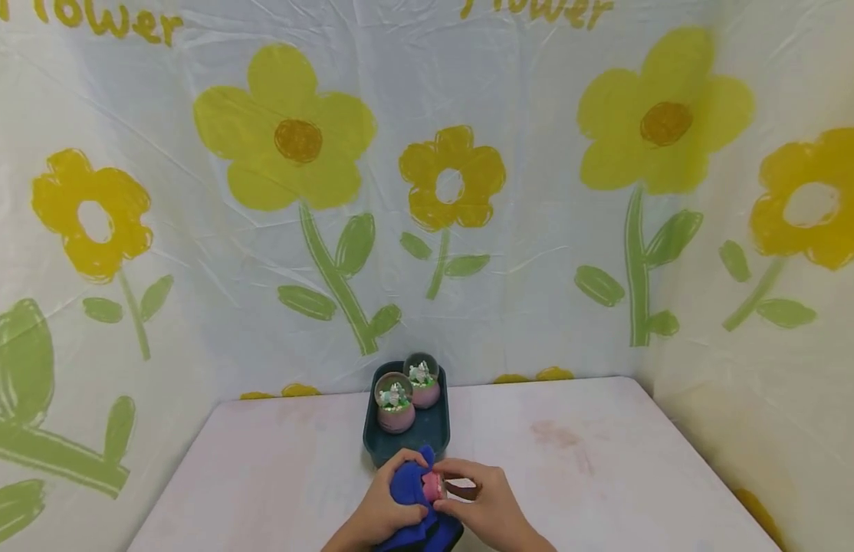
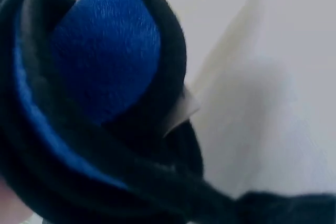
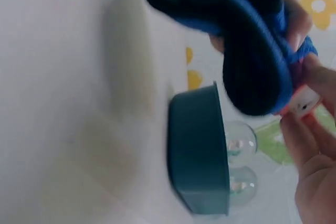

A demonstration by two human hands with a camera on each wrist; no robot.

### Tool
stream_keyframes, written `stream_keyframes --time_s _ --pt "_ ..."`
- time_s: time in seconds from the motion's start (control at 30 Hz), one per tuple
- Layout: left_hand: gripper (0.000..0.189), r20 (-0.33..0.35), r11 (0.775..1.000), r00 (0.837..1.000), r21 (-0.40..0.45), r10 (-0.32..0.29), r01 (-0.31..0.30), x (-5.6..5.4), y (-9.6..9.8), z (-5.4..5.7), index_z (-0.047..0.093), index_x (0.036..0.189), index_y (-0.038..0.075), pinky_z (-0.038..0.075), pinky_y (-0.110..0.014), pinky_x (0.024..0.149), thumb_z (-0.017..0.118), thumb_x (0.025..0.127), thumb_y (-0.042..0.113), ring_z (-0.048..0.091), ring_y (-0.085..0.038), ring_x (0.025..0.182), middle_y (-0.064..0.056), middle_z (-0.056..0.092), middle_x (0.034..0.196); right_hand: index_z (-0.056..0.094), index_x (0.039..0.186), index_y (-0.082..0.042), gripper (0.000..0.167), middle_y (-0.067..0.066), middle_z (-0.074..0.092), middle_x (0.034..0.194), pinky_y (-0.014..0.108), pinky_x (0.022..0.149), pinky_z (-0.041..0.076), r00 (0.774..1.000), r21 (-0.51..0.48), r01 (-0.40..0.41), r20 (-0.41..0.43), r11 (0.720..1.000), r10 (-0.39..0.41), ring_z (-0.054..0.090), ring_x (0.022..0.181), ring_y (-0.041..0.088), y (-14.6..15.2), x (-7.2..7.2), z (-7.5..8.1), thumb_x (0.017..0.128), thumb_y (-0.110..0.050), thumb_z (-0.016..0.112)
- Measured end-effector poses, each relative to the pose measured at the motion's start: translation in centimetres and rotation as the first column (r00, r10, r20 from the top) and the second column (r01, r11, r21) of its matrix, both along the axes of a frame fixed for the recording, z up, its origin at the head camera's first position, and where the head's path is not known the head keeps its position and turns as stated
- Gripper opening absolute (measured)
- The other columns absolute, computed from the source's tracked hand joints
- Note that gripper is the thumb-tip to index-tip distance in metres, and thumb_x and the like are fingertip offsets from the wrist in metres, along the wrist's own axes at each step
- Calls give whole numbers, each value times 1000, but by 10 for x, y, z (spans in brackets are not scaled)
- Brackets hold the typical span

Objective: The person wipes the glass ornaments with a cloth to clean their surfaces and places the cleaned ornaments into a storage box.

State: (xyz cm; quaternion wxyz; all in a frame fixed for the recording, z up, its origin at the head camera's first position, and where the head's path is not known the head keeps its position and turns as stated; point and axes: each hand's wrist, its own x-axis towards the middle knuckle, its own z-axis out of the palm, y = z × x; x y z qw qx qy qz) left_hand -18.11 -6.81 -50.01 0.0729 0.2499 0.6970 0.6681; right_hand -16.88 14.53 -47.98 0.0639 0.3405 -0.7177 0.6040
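My left hand (image 1: 380, 502) grips a blue cloth (image 1: 405, 481) with a dark edge, bunched around a small pink object (image 1: 431, 486). From the other side, my right hand (image 1: 494, 502) pinches that object between thumb and fingers. In the right wrist view, its exposed part looks red and white with small dark marks (image 3: 304, 103); the cloth hides the rest, so its kind is unclear. Thick blue-and-dark folds of the cloth (image 2: 105, 51) fill much of the left wrist view, and part hangs below the hands.
Just beyond the hands stands a dark teal tray (image 1: 427, 445) holding two snow globes with pink bases, a nearer one (image 1: 395, 406) and a farther one (image 1: 423, 379). The pale table (image 1: 282, 468) meets a flower-printed curtain (image 1: 523, 291) at its back and sides.
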Motion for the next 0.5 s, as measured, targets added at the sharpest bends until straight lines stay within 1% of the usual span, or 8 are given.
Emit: stream_keyframes --time_s 0.1,0.2,0.23,0.3,0.33,0.4,0.43,0.5 --pt "55 -35 999 999 -39 28 -30 3 1 -2 53 119 14 51 -34 77 77 70 11 58 -29 98 -13 55 116 66 120 -4 38 12 66 116 32 78 54 979 30 12 202 999 -17 65 101 27 1 1 1 85 -15 75" --pt "56 -82 994 996 -90 46 -53 6 0 -5 53 119 17 52 -34 76 77 70 9 57 -29 99 -12 54 118 64 122 1 39 15 65 117 32 79 54 924 25 -12 383 1000 2 65 100 30 0 1 4 87 -15 74" --pt "56 -95 992 994 -110 50 -60 6 1 -6 53 119 19 52 -34 76 78 70 9 57 -28 100 -11 54 119 64 121 3 40 15 65 116 32 79 54 905 17 -15 424 1000 7 65 99 30 0 1 4 87 -14 74" --pt "57 -121 986 991 -145 60 -77 4 1 -6 53 120 22 52 -34 76 78 70 11 56 -28 102 -9 54 121 63 121 4 40 16 65 115 32 78 55 887 10 -6 462 1000 1 65 98 30 0 0 7 87 -14 74" --pt "57 -122 985 990 -149 66 -84 2 1 -6 53 120 23 52 -35 77 78 70 11 56 -29 102 -9 53 122 64 120 3 39 16 66 114 33 77 55 888 9 4 459 1000 -8 66 97 30 0 0 8 86 -15 75" --pt "58 -88 987 993 -135 73 -84 0 1 -5 53 121 24 50 -38 79 78 70 12 54 -30 104 -8 53 123 66 117 0 37 14 66 113 32 76 55 921 30 26 387 999 -36 66 96 29 -1 0 9 85 -15 76" --pt "58 -54 990 996 -119 73 -79 -1 1 -5 53 122 24 49 -39 79 77 70 13 53 -30 104 -8 52 123 67 116 -3 35 12 67 112 31 75 55 945 52 37 322 998 -52 66 96 27 -2 0 9 84 -15 76" --pt "59 29 997 998 -55 54 -52 -2 -1 -6 52 124 20 47 -40 81 75 70 12 52 -30 104 -10 51 123 66 116 -6 34 9 67 112 29 74 55 989 95 39 139 995 -53 66 97 25 -3 1 7 84 -12 76"
